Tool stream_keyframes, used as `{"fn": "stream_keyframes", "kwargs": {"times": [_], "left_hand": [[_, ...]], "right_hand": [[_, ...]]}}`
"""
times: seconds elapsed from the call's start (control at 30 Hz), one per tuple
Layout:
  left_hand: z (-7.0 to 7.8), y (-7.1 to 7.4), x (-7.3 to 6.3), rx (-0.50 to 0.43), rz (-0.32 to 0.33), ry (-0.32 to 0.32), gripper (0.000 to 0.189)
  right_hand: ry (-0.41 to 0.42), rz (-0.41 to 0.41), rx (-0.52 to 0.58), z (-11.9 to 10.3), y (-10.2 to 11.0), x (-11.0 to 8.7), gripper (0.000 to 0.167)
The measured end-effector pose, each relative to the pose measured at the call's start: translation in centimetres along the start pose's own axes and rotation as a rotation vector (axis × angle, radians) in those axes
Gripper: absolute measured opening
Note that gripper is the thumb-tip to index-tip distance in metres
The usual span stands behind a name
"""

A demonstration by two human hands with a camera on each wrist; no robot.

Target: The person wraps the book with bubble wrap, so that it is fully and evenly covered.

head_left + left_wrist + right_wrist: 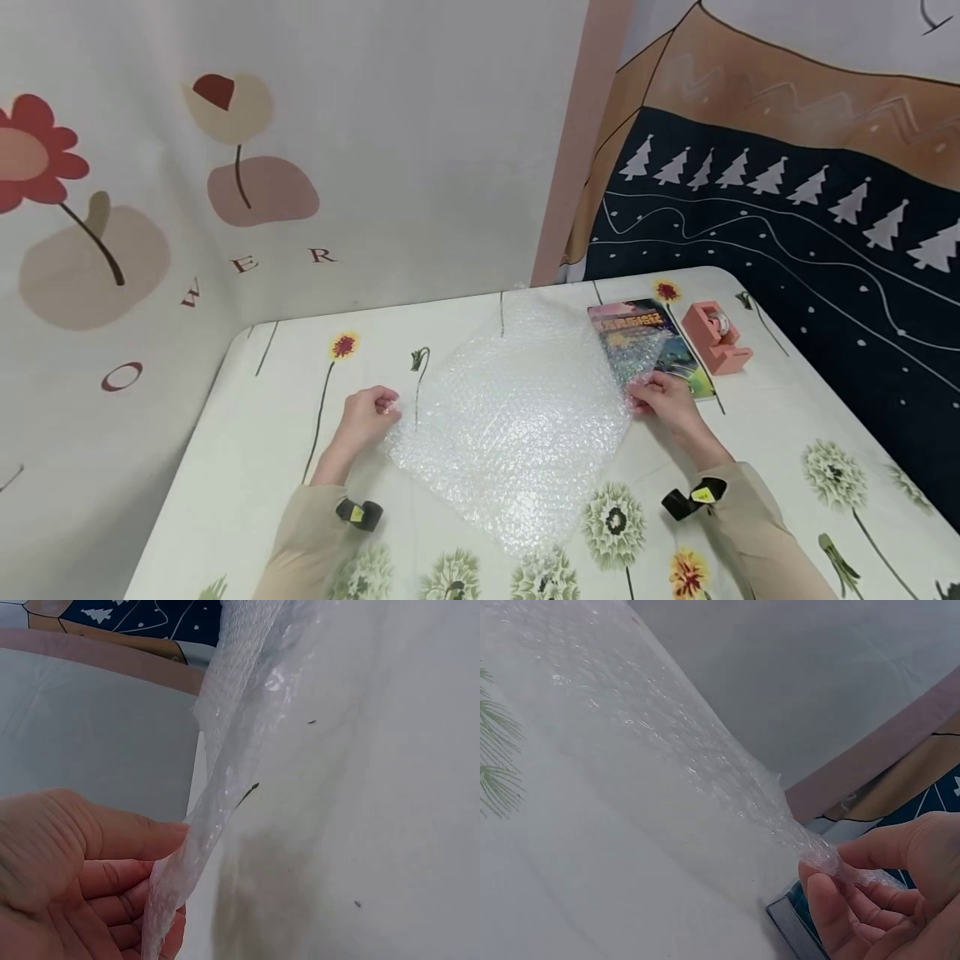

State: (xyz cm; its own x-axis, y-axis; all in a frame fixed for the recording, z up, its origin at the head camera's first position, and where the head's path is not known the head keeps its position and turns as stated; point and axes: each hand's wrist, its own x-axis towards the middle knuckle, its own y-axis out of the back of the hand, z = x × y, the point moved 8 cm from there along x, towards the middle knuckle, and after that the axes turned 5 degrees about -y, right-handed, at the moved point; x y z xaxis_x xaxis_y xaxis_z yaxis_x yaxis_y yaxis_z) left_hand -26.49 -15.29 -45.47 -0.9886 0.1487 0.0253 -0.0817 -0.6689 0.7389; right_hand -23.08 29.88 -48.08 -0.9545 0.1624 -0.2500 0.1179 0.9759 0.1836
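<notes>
A clear sheet of bubble wrap (517, 417) spreads between both hands, turned so one corner points toward the person. My left hand (369, 418) pinches its left corner between thumb and fingers; in the left wrist view the thumb (142, 836) lies against the film. On the other side my right hand (663, 402) pinches the right corner, and the right wrist view shows the film bunched at the fingertips (821, 862). Part of the sheet overlaps a colourful book (678, 354) lying at the right, close behind the right hand.
A pink tape dispenser (716, 340) with a roll in it stands just right of the book. The table (285, 400) has a white cloth with printed flowers. Behind it hangs a pale printed curtain (420, 150), and a dark tree-patterned one (750, 217) hangs at the right.
</notes>
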Motion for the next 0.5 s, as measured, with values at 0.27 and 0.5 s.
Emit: {"fn": "stream_keyframes", "kwargs": {"times": [0.27,0.5], "left_hand": [[-0.56,-0.34,-0.09,0.022,-0.013,0.026,0.021],[-0.51,-0.37,-0.22,0.036,-0.02,0.051,0.023]], "right_hand": [[-0.006,0.022,-0.058,0.2,0.05,-0.02,0.016],[-0.033,0.05,-0.124,-0.28,0.67,-0.04,0.03]]}}
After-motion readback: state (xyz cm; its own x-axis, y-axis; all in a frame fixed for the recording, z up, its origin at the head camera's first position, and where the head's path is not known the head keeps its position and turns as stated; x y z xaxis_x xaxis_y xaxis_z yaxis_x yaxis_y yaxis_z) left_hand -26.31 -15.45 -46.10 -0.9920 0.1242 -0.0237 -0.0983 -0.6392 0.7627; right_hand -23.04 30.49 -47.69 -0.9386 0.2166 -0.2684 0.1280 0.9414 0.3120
